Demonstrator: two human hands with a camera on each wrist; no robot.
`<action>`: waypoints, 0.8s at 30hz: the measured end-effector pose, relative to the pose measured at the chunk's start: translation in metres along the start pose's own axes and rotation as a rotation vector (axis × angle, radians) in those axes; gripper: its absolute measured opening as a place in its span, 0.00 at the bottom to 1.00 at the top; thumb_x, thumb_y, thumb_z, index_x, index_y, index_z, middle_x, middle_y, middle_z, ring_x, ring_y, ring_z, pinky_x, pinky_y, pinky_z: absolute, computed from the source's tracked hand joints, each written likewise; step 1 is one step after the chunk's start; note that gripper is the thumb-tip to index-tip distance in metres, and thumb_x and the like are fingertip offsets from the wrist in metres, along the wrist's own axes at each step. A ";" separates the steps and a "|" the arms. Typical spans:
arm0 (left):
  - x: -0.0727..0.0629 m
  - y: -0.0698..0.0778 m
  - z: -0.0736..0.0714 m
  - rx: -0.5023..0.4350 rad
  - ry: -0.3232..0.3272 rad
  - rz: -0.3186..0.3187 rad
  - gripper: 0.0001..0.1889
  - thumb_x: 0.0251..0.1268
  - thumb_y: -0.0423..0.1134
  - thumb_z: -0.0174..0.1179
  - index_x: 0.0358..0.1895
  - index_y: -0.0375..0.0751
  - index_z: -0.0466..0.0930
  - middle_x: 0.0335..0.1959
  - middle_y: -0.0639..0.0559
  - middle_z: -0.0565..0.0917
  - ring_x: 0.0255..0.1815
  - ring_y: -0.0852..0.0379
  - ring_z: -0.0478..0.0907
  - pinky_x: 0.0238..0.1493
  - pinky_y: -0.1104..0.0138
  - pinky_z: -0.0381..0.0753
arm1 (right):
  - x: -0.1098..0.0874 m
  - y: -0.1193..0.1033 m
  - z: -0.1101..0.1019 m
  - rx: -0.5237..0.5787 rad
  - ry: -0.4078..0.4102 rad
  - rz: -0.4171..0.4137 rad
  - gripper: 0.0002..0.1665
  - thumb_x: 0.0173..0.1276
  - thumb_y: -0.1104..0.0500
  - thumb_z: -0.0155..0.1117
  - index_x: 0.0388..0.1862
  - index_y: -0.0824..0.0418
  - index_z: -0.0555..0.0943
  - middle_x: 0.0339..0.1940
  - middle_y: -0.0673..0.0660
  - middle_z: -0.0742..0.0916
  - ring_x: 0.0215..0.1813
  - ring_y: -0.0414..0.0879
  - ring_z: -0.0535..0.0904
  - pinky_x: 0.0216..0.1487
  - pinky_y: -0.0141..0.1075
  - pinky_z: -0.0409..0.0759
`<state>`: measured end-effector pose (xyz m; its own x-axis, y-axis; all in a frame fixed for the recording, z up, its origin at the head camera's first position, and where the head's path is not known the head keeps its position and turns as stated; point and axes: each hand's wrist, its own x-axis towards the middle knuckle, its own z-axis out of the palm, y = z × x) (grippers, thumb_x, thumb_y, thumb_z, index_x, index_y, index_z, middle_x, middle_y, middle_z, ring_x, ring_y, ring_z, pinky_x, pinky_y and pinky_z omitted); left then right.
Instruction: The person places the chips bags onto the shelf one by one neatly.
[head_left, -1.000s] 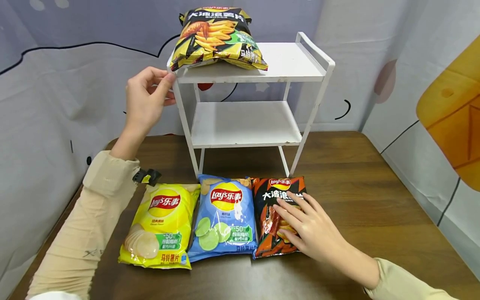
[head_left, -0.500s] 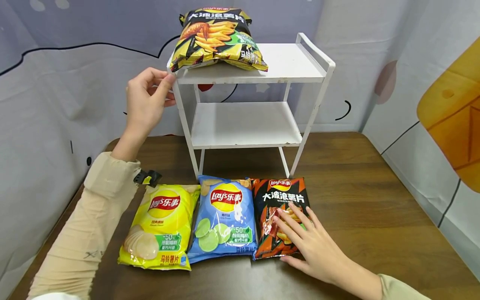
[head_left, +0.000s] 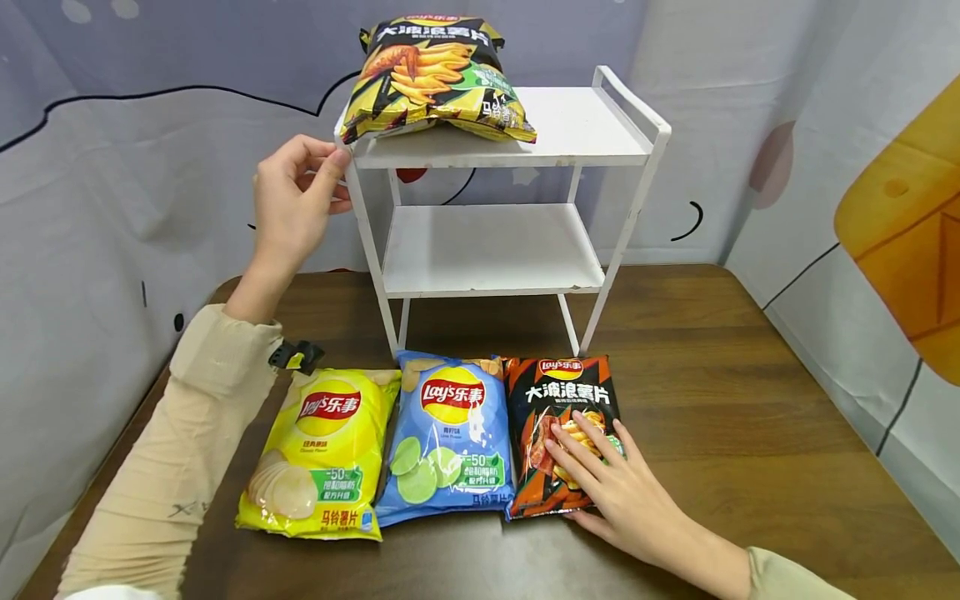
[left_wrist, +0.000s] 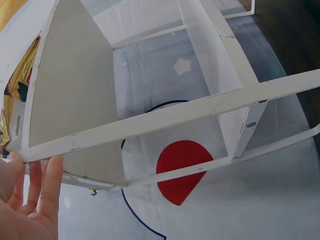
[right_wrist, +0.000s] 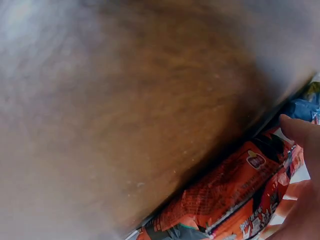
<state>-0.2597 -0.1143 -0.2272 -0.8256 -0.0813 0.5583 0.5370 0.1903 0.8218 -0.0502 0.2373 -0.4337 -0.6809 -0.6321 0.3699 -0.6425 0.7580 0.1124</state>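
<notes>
My left hand (head_left: 294, 200) pinches the front left corner of a white two-tier shelf rack (head_left: 491, 250) at the upper tier. The left wrist view has the thumb and fingers (left_wrist: 49, 187) on either side of the white frame bar. My right hand (head_left: 626, 496) lies with spread fingers over the lower right of a black and red bag of chips (head_left: 536, 492). Its thumb is at the bag's bottom edge. This bag is at the right of a row, beside a blue bag of chips (head_left: 435, 425) and a yellow bag of chips (head_left: 322, 450).
On the rack's upper tier, at the left, sits a black and yellow bag of chips (head_left: 427, 71). The rack stands on a brown wooden table (head_left: 712, 375), behind the row of bags. Patterned fabric (head_left: 187, 150) hangs around the table's back and sides.
My right hand has slid down the black and red bag towards its bottom edge, uncovering more of the print. The left hand keeps its place on the rack; the bags have not moved.
</notes>
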 end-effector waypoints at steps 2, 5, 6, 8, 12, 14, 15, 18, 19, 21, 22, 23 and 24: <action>0.000 0.000 0.000 -0.007 0.001 0.000 0.08 0.65 0.38 0.62 0.39 0.35 0.81 0.24 0.62 0.80 0.20 0.69 0.79 0.24 0.80 0.84 | 0.000 0.000 0.001 0.003 -0.008 0.004 0.57 0.45 0.44 0.76 0.73 0.55 0.63 0.73 0.55 0.70 0.74 0.59 0.59 0.65 0.66 0.59; 0.001 0.000 0.000 0.002 0.003 0.001 0.08 0.65 0.38 0.61 0.39 0.35 0.81 0.24 0.63 0.80 0.20 0.70 0.79 0.24 0.80 0.84 | 0.000 0.001 0.004 0.015 -0.024 0.013 0.59 0.42 0.47 0.78 0.74 0.55 0.62 0.73 0.54 0.69 0.75 0.59 0.57 0.65 0.66 0.58; 0.001 0.000 0.000 0.002 0.006 0.001 0.08 0.65 0.37 0.61 0.39 0.35 0.81 0.24 0.63 0.80 0.20 0.70 0.79 0.24 0.80 0.84 | -0.001 0.001 0.005 0.016 -0.028 0.014 0.60 0.41 0.49 0.79 0.74 0.55 0.61 0.73 0.54 0.69 0.75 0.59 0.57 0.66 0.66 0.58; 0.000 -0.001 0.000 0.007 0.004 0.002 0.08 0.65 0.38 0.61 0.40 0.34 0.81 0.24 0.63 0.80 0.20 0.70 0.79 0.24 0.80 0.84 | -0.001 0.001 0.006 0.011 -0.032 0.010 0.62 0.39 0.50 0.81 0.74 0.56 0.61 0.73 0.54 0.69 0.75 0.60 0.58 0.65 0.66 0.60; 0.000 -0.002 0.000 0.017 0.000 0.004 0.08 0.66 0.38 0.61 0.40 0.35 0.81 0.25 0.64 0.80 0.20 0.70 0.79 0.25 0.80 0.84 | 0.000 0.001 0.008 -0.021 -0.027 -0.005 0.64 0.36 0.51 0.83 0.74 0.57 0.62 0.73 0.54 0.70 0.73 0.59 0.61 0.63 0.68 0.65; 0.001 -0.002 0.000 0.029 0.000 0.008 0.08 0.66 0.38 0.60 0.40 0.36 0.81 0.25 0.64 0.80 0.20 0.70 0.79 0.26 0.80 0.84 | 0.000 0.001 0.008 -0.038 -0.022 -0.015 0.64 0.34 0.51 0.83 0.73 0.57 0.62 0.72 0.54 0.71 0.73 0.59 0.62 0.62 0.68 0.66; 0.001 -0.003 0.000 0.036 -0.002 0.010 0.08 0.66 0.39 0.60 0.39 0.37 0.80 0.25 0.64 0.79 0.21 0.70 0.78 0.26 0.80 0.84 | 0.000 0.002 0.008 -0.046 -0.020 -0.021 0.64 0.34 0.52 0.83 0.73 0.58 0.63 0.72 0.54 0.71 0.72 0.59 0.62 0.62 0.68 0.67; 0.000 -0.003 0.000 0.051 -0.002 0.015 0.07 0.67 0.39 0.60 0.39 0.39 0.80 0.25 0.65 0.79 0.21 0.71 0.78 0.27 0.80 0.84 | 0.001 0.002 0.007 -0.069 -0.012 -0.037 0.60 0.35 0.56 0.82 0.72 0.58 0.64 0.71 0.53 0.73 0.72 0.59 0.64 0.62 0.67 0.67; 0.000 -0.004 0.000 0.054 0.000 0.018 0.07 0.67 0.39 0.60 0.39 0.39 0.80 0.25 0.65 0.79 0.21 0.71 0.78 0.27 0.80 0.84 | 0.001 0.002 0.007 -0.077 -0.007 -0.044 0.59 0.36 0.58 0.81 0.71 0.58 0.65 0.71 0.53 0.73 0.71 0.59 0.64 0.61 0.67 0.68; 0.000 -0.004 0.000 0.050 0.004 0.020 0.07 0.67 0.39 0.60 0.39 0.39 0.80 0.25 0.65 0.79 0.21 0.71 0.78 0.27 0.80 0.84 | 0.002 0.003 0.007 -0.083 0.011 -0.057 0.57 0.37 0.61 0.79 0.71 0.59 0.66 0.70 0.53 0.73 0.71 0.60 0.65 0.60 0.68 0.69; 0.000 -0.004 0.000 0.051 0.006 0.022 0.07 0.67 0.39 0.60 0.40 0.38 0.80 0.25 0.65 0.79 0.21 0.71 0.78 0.27 0.80 0.84 | 0.002 0.003 0.007 -0.087 0.024 -0.064 0.55 0.37 0.62 0.78 0.70 0.59 0.67 0.70 0.54 0.73 0.70 0.60 0.66 0.59 0.68 0.70; 0.000 -0.004 0.000 0.049 0.006 0.023 0.07 0.67 0.39 0.60 0.39 0.38 0.80 0.25 0.65 0.79 0.21 0.71 0.78 0.27 0.80 0.84 | 0.003 0.004 0.007 -0.091 0.039 -0.072 0.51 0.42 0.63 0.73 0.70 0.59 0.67 0.70 0.54 0.74 0.70 0.60 0.67 0.58 0.68 0.71; 0.000 -0.004 0.001 0.046 0.006 0.023 0.07 0.67 0.39 0.60 0.39 0.38 0.80 0.25 0.65 0.79 0.21 0.71 0.78 0.27 0.80 0.85 | 0.003 0.004 0.006 -0.097 0.055 -0.079 0.45 0.48 0.64 0.68 0.69 0.59 0.68 0.70 0.54 0.74 0.69 0.60 0.68 0.57 0.68 0.72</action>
<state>-0.2621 -0.1145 -0.2303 -0.8119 -0.0820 0.5780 0.5475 0.2366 0.8026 -0.0572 0.2370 -0.4380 -0.6074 -0.6828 0.4060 -0.6548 0.7197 0.2308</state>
